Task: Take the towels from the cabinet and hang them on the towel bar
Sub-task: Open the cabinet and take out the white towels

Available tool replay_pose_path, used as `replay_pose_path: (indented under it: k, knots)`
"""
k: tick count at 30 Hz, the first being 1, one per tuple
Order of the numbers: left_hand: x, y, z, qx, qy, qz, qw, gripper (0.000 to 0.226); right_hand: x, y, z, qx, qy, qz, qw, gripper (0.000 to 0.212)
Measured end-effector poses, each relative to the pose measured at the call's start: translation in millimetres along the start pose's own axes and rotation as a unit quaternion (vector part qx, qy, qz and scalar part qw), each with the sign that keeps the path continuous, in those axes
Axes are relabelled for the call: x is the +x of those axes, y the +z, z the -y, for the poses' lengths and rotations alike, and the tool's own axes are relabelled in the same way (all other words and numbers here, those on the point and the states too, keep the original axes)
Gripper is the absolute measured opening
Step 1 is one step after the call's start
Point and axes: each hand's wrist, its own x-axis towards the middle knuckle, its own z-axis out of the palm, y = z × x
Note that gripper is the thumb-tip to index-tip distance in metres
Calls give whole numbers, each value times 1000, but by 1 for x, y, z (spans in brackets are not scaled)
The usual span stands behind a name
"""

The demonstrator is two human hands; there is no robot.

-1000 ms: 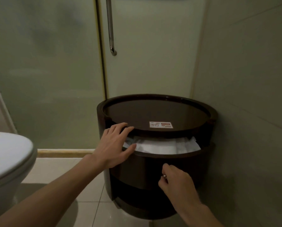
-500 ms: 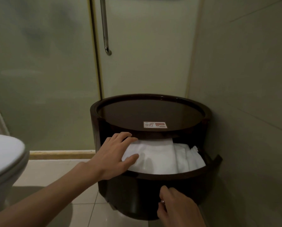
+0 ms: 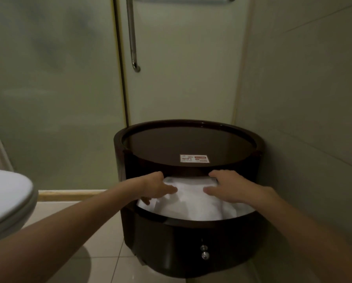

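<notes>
Our left hand point(image 3: 156, 187) pinches the left edge of the folded white towels point(image 3: 191, 203); our right hand point(image 3: 230, 188) rests on their right side, grip unclear. They lie straight ahead in the open cabinet point(image 3: 191, 242), long axis crosswise, equally near both hands.
</notes>
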Motion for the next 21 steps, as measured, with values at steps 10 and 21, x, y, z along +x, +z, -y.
replay_pose_path:
  k: [10, 21]
  knots:
    - [15, 19, 0, -79, -88, 53, 992, 65, 9, 44, -5, -46, 55, 66, 995, 83]
    - [11, 17, -10, -243, -105, 88, 960, 29, 3, 36, -2, 8, 29, 40, 999, 61]
